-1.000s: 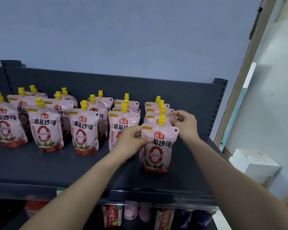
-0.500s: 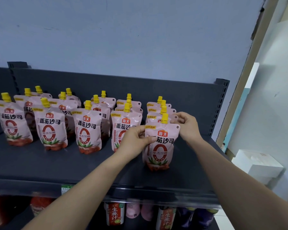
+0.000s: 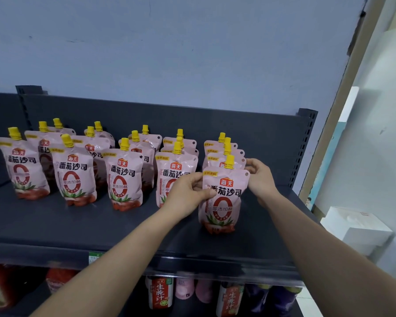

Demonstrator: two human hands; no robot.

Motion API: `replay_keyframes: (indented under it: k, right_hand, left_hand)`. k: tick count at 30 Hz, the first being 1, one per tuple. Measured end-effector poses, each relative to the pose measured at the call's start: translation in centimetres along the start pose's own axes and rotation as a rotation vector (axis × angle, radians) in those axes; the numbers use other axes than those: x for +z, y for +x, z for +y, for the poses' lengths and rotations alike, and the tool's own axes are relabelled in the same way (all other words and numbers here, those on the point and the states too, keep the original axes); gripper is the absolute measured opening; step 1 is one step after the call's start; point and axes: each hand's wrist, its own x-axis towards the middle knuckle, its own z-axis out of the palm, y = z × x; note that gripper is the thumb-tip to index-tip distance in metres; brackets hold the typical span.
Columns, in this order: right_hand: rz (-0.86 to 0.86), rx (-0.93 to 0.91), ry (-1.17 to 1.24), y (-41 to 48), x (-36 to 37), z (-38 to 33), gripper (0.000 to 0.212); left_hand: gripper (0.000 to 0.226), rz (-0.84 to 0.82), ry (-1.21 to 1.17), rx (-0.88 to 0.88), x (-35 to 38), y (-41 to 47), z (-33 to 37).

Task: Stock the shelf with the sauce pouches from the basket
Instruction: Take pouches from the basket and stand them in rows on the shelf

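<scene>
A pink sauce pouch (image 3: pixel 222 209) with a yellow cap stands upright at the front of the rightmost row on the dark shelf (image 3: pixel 78 227). My left hand (image 3: pixel 189 191) pinches its left edge with thumb and fingers. My right hand (image 3: pixel 260 177) holds its upper right corner from behind. Several more pink pouches (image 3: pixel 74 172) stand in rows to the left and behind it. No basket is in view.
The shelf's back panel (image 3: pixel 249 124) and right upright (image 3: pixel 304 145) bound the pouches. A lower shelf holds bottles (image 3: pixel 159 294) and red packs. White boxes (image 3: pixel 357 227) lie on the floor to the right. Bare shelf surface runs along the front edge.
The pouch between my hands has stayed in its spot at the row's front; both hands keep their hold. The camera has drifted slightly, shifting the scene a little right.
</scene>
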Motion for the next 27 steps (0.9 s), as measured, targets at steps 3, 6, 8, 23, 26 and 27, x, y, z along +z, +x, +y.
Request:
replay_keyframes:
  k: [3, 6, 8, 23, 26, 27]
  right_hand:
    - [0.061, 0.011, 0.025, 0.1, -0.2, -0.2, 0.014]
    - [0.094, -0.001, 0.071, -0.1, -0.2, -0.5, 0.013]
    - [0.132, -0.036, 0.077, -0.1, -0.2, -0.8, 0.014]
    - [0.697, -0.313, 0.12, -0.9, -5.3, -6.0, 0.007]
    - [0.731, -0.298, 0.233, -1.3, -6.7, -7.2, 0.009]
    - [0.721, -0.278, 0.28, -1.5, -7.1, -7.5, 0.012]
  left_hand:
    - [0.02, 0.016, -0.022, 0.015, -0.1, -0.1, 0.1]
    - [0.007, 0.086, -0.004, 0.031, -0.2, -0.2, 0.6]
    - [0.016, 0.141, 0.01, 0.053, -0.2, -0.2, 1.0]
    - [0.035, 0.415, 0.498, 0.625, 2.3, 0.1, 4.0]
    - [0.037, 0.386, 0.567, 0.746, 4.2, -0.3, 4.3]
    - [0.039, 0.359, 0.583, 0.762, 4.8, -0.5, 4.4]
